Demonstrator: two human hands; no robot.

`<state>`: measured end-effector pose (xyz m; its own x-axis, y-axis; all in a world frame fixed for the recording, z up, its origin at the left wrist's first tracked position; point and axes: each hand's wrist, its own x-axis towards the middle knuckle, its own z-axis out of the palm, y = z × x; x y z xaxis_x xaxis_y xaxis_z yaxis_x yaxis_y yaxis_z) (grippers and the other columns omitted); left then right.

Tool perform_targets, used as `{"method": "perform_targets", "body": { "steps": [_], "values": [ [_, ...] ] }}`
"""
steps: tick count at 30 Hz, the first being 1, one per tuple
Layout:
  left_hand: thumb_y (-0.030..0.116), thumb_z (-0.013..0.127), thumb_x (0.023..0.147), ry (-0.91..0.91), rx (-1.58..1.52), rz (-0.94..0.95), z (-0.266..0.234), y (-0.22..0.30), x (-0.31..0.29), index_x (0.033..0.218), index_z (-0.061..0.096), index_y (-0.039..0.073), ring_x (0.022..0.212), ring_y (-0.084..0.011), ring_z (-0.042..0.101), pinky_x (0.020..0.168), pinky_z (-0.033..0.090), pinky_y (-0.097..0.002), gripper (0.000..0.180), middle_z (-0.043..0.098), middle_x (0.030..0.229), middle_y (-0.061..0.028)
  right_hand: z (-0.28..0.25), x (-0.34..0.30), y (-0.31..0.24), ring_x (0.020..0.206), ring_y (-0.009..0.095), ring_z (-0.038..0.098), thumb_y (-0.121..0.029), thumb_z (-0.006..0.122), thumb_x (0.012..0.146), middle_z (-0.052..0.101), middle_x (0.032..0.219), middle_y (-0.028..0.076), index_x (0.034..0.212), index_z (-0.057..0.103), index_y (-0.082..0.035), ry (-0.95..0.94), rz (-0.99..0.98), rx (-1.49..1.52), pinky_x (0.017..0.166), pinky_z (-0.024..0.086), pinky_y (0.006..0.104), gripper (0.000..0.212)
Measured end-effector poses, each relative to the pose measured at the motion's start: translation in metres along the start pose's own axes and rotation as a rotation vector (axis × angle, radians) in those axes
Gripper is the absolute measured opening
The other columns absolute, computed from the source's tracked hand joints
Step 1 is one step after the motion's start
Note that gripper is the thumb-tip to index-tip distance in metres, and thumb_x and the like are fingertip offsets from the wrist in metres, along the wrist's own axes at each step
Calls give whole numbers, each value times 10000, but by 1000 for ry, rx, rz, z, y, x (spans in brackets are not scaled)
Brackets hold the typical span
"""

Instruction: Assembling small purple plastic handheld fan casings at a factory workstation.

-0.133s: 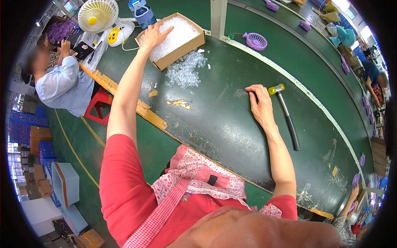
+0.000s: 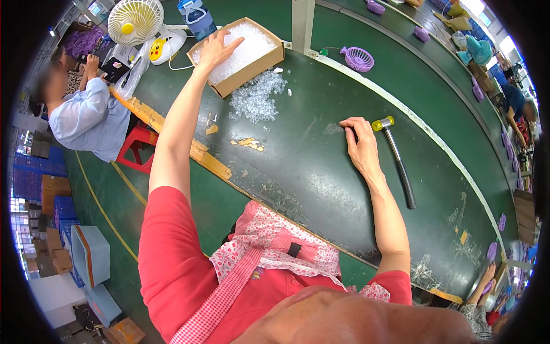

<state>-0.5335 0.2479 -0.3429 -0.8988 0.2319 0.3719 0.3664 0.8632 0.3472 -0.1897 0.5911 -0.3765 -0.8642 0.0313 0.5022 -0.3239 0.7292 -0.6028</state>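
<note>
A shallow cardboard box (image 2: 252, 70) holds a heap of small clear plastic pieces (image 2: 252, 41). My left hand (image 2: 217, 50) reaches over it and touches the heap with spread fingers; whether a piece lies under the fingertips is hidden. More clear pieces (image 2: 256, 97) lie loose on the dark green table beside the box. My right hand (image 2: 362, 146) rests on the tabletop, empty, its fingers loosely bent and the thumb apart. Just right of it lies a mallet (image 2: 398, 160) with a yellow-faced head and a dark handle.
Behind the box stand a white and yellow fan (image 2: 137, 26) and a blue water bottle (image 2: 197, 20). A purple round fan grille (image 2: 358, 59) sits on the green belt past a white edge strip. A metal post (image 2: 302, 26) rises there. At left, a person (image 2: 91, 114) sits close by.
My left hand has shifted very slightly over the heap. Beyond the strip, the purple fan grille has slid a little to the right. The right hand and mallet stay put.
</note>
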Motion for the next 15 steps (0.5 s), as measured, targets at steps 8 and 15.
{"method": "perform_targets", "body": {
  "steps": [8,15],
  "values": [
    [589,648,872,48,24,120,10,18,-4,1257,597,158,1137,-463,596,951,481,-538,580,556,1271,-277,-1,-2,0,968,291,618,27,610,904,640,1027,121,1010,645,7,-4,9,-6,867,488,371,113],
    [445,637,920,125,66,213,7,22,-8,1171,620,139,997,-436,649,831,525,-529,395,626,1132,-257,2,-1,-2,941,296,602,35,613,886,640,1007,113,999,652,-6,11,-16,22,843,480,386,126]
  ]
}}
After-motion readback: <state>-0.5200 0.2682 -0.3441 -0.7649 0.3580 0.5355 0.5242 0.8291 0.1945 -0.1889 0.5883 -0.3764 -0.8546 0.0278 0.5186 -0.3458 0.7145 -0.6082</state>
